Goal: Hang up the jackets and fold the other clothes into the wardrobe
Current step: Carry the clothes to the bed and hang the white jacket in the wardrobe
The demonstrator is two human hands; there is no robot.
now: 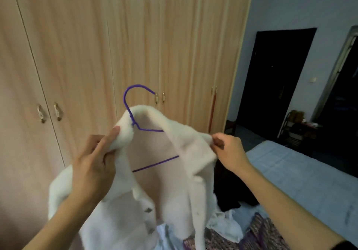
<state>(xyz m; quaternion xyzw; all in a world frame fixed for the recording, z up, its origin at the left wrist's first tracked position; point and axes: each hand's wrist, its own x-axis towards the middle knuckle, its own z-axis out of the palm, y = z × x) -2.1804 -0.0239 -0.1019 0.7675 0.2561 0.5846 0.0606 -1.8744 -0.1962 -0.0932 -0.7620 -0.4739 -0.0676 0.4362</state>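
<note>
Holding white jacket (186,172) up before shut wardrobe (135,36): left hand (93,168) grips collar at 9 o'clock, right hand (228,151) pinches it at 3. Purple hanger (135,102) inside, hook at 12.

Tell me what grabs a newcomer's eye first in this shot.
First comes the fluffy white jacket held up at the centre, draped over a purple hanger whose hook pokes out above the collar. The left hand grips the left shoulder and the right hand pinches the right one. Behind stand the shut wooden wardrobe doors; lower right is a bed strewn with clothes.
</note>
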